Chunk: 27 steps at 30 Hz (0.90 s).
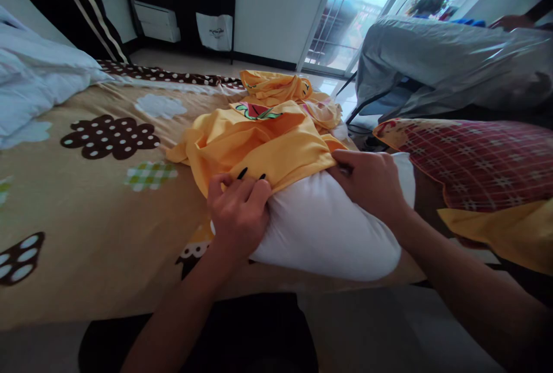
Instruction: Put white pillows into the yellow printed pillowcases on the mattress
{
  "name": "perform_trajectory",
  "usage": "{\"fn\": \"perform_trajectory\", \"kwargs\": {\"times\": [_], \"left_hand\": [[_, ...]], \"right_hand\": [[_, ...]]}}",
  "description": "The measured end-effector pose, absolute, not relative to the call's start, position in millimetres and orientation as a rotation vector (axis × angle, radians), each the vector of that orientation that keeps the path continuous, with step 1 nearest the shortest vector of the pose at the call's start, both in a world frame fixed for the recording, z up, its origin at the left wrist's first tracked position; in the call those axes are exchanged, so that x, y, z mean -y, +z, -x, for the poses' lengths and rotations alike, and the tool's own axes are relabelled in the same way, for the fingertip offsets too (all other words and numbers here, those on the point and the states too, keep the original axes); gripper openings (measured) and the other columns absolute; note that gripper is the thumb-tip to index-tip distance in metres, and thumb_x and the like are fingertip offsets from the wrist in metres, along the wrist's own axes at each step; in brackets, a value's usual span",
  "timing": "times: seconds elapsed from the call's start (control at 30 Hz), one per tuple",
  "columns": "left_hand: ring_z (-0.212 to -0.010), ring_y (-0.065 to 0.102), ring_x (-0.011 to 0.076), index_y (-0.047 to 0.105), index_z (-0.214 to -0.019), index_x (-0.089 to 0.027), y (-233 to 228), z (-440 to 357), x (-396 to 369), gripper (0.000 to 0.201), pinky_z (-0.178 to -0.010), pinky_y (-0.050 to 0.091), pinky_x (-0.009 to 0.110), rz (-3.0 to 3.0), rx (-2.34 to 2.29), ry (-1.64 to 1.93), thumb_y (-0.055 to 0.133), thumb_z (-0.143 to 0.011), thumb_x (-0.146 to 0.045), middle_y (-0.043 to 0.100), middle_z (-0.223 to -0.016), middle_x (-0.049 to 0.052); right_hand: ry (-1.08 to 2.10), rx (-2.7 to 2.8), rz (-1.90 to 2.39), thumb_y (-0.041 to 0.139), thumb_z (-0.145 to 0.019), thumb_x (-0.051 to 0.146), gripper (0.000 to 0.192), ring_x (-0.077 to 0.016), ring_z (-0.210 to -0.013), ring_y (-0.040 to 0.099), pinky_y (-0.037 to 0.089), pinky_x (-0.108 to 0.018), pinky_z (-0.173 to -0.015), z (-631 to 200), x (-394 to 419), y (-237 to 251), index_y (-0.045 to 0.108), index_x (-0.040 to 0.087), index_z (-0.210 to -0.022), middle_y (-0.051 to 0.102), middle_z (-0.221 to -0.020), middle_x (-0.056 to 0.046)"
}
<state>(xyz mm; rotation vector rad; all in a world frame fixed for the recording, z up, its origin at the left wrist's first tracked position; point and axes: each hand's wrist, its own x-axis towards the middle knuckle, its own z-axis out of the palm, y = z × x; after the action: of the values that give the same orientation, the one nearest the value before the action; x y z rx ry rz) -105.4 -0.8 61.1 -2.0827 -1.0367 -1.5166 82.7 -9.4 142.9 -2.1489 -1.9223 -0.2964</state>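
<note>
A yellow pillowcase [280,160] with a watermelon print is pulled partway over a white pillow [328,223] on the bed. The pillow's near end bulges out of the case's open edge. My left hand [239,206] is closed on that edge at the left, its fingers curled over the cloth. At the right corner of the opening, my right hand [367,180] pinches the hem between thumb and fingers, resting against the pillow. More yellow printed cloth [276,86] lies crumpled just beyond the case. How far the pillow reaches inside is hidden.
The bed has a tan sheet [95,200] with cloud and dot patterns. White bedding [38,73] is heaped at the far left. To the right are a red patterned cushion [484,160], a yellow cloth [514,232] and a plastic-covered piece of furniture [449,62]. A glass door [345,22] stands behind.
</note>
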Motion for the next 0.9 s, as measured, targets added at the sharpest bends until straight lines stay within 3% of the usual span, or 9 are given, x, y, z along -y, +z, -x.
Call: {"fn": "perform_trajectory", "kwargs": {"times": [0.07, 0.17, 0.27, 0.33, 0.5, 0.6, 0.8, 0.9], "left_hand": [[-0.052, 0.042, 0.0123, 0.041, -0.067, -0.020, 54.1, 109.0, 3.5, 0.023, -0.072, 0.037, 0.033, 2.058, 1.049, -1.581, 0.046, -0.079, -0.001, 0.042, -0.054, -0.006], [-0.071, 0.054, 0.0153, 0.052, -0.089, -0.018, 41.2, 129.4, 20.4, 0.012, -0.078, 0.041, 0.034, 2.209, 1.097, -1.615, 0.053, -0.083, -0.009, 0.057, -0.074, 0.000], [-0.106, 0.056, 0.0227, 0.049, -0.122, -0.014, 23.9, 165.7, 38.6, 0.037, -0.091, 0.044, 0.038, 2.566, 1.166, -1.428, 0.052, -0.086, -0.020, 0.060, -0.113, 0.013], [-0.119, 0.052, 0.0253, 0.045, -0.132, -0.017, 11.2, 191.0, 42.2, 0.047, -0.098, 0.044, 0.040, 2.683, 1.275, -1.320, 0.052, -0.087, -0.024, 0.055, -0.126, 0.014], [-0.108, 0.061, 0.0227, 0.046, -0.134, -0.027, -5.4, 220.6, 21.3, 0.050, -0.090, 0.052, 0.038, 2.763, 1.403, -1.394, 0.062, -0.088, -0.037, 0.063, -0.120, 0.007], [-0.106, 0.062, 0.0207, 0.054, -0.122, -0.026, -1.8, 210.4, 8.2, 0.039, -0.089, 0.054, 0.035, 2.728, 1.281, -1.442, 0.063, -0.087, -0.040, 0.063, -0.116, 0.006], [-0.099, 0.060, 0.0211, 0.055, -0.108, -0.017, -6.4, 169.4, 0.3, 0.028, -0.085, 0.053, 0.034, 2.381, 1.175, -1.539, 0.061, -0.081, -0.016, 0.062, -0.103, 0.010], [-0.082, 0.058, 0.0168, 0.055, -0.092, -0.017, -15.4, 155.2, -4.3, 0.017, -0.072, 0.049, 0.029, 2.172, 1.169, -1.675, 0.057, -0.078, -0.007, 0.060, -0.084, 0.005]], "right_hand": [[-0.313, 1.925, 2.120, 0.050, -0.076, 0.035, 0.023, -0.0141, -0.052, 0.041, 0.021, -0.028, -0.056, -84.2, 6.3, 140.6, 0.057, 0.021, -0.058, 0.051, -0.052, -0.001], [-0.323, 1.934, 2.063, 0.049, -0.075, 0.034, 0.022, -0.0138, -0.051, 0.040, 0.021, -0.028, -0.055, -87.5, 2.7, 136.4, 0.057, 0.021, -0.058, 0.051, -0.052, -0.001], [-0.292, 1.945, 2.024, 0.048, -0.074, 0.033, 0.022, -0.0133, -0.050, 0.038, 0.022, -0.029, -0.054, -90.3, 0.9, 134.9, 0.056, 0.021, -0.056, 0.048, -0.049, 0.000], [-0.263, 1.954, 1.996, 0.048, -0.074, 0.033, 0.022, -0.0131, -0.050, 0.039, 0.023, -0.028, -0.054, -92.5, -0.2, 135.8, 0.056, 0.021, -0.057, 0.048, -0.049, 0.000], [-0.178, 1.979, 1.943, 0.048, -0.073, 0.033, 0.022, -0.0124, -0.049, 0.041, 0.025, -0.027, -0.053, -100.0, -2.2, 137.8, 0.053, 0.021, -0.056, 0.048, -0.049, 0.001], [-0.164, 1.971, 1.908, 0.048, -0.073, 0.034, 0.024, -0.0119, -0.048, 0.039, 0.025, -0.027, -0.052, -102.1, -2.7, 137.4, 0.050, 0.021, -0.053, 0.046, -0.047, 0.001], [-0.089, 1.940, 1.954, 0.048, -0.072, 0.033, 0.022, -0.0125, -0.050, 0.040, 0.024, -0.027, -0.054, -98.4, -4.4, 139.9, 0.054, 0.021, -0.056, 0.046, -0.048, 0.001], [-0.062, 1.928, 1.993, 0.047, -0.073, 0.033, 0.022, -0.0131, -0.052, 0.040, 0.024, -0.028, -0.055, -94.4, -3.2, 141.7, 0.058, 0.021, -0.060, 0.049, -0.050, 0.000]]}}
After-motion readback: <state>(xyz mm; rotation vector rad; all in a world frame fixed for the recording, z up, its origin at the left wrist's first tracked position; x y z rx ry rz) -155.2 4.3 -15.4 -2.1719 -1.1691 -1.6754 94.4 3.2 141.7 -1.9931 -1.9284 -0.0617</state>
